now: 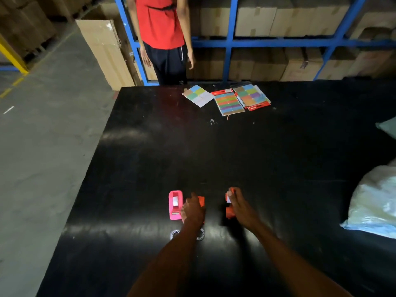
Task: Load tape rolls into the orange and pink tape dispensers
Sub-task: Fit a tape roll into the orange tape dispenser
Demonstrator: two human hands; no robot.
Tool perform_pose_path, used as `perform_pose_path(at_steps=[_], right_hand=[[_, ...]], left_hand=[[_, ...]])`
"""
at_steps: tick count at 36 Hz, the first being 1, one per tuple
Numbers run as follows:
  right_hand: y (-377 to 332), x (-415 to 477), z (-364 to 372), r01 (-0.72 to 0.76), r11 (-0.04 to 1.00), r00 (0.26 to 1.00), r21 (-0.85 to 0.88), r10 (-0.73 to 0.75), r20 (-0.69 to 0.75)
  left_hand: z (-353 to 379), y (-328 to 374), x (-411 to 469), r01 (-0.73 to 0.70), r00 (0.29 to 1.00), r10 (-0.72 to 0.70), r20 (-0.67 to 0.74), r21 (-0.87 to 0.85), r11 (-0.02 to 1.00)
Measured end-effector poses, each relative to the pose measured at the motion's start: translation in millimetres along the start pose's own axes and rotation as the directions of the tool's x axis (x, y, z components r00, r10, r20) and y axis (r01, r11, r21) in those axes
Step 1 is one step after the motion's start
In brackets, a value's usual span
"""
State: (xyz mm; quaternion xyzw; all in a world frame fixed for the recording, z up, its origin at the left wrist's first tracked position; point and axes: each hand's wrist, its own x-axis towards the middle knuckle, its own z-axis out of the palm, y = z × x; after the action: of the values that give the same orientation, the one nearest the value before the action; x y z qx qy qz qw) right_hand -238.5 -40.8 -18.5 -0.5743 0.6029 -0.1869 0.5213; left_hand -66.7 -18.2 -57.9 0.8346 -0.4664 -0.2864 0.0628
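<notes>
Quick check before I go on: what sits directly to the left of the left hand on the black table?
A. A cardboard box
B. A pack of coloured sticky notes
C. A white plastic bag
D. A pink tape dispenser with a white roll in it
D: the pink tape dispenser stands on the table just left of the left hand, with a white roll showing in its well; the sticky-note packs lie at the far edge.

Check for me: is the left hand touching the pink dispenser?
Cannot tell. In the head view the left hand lies over an orange dispenser, and its edge meets the pink dispenser in the picture, showing neither gap nor contact plainly.
</notes>
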Motion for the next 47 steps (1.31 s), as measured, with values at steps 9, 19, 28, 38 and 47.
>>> perform_pose_path(at_steps=[9,19,28,38,47], right_hand=[[10.3,3.5,8.2,0.018,1.000,0.999,-0.015,-0.018,0.045],[17.6,5.6,15.1,0.027,0.999,0.998,0.031,-0.028,0.055],[8.2,-12.1,5.8,0.034,0.996,0.996,0.083,-0.040,0.074],[-8.8,-23.5,10.9,0.128,0.989,0.990,0.073,-0.132,0.050],[13.1,-18.5,20.9,0.172,0.984,0.985,0.052,-0.173,0.022]], left_hand=[[2.8,0.1,7.6,-0.011,1.000,0.014,-0.019,0.122,0.993],[3.7,-3.7,3.0,0.001,1.000,0.002,-0.024,0.125,0.992],[-1.3,1.0,-8.0,-0.279,0.930,0.246,-0.274,-0.090,0.956],[-49.4,22.2,-38.8,0.055,0.851,0.392,0.349,-0.802,0.595],[-49.1,10.8,-50.2,0.028,0.841,0.448,0.302,-0.852,0.522]])
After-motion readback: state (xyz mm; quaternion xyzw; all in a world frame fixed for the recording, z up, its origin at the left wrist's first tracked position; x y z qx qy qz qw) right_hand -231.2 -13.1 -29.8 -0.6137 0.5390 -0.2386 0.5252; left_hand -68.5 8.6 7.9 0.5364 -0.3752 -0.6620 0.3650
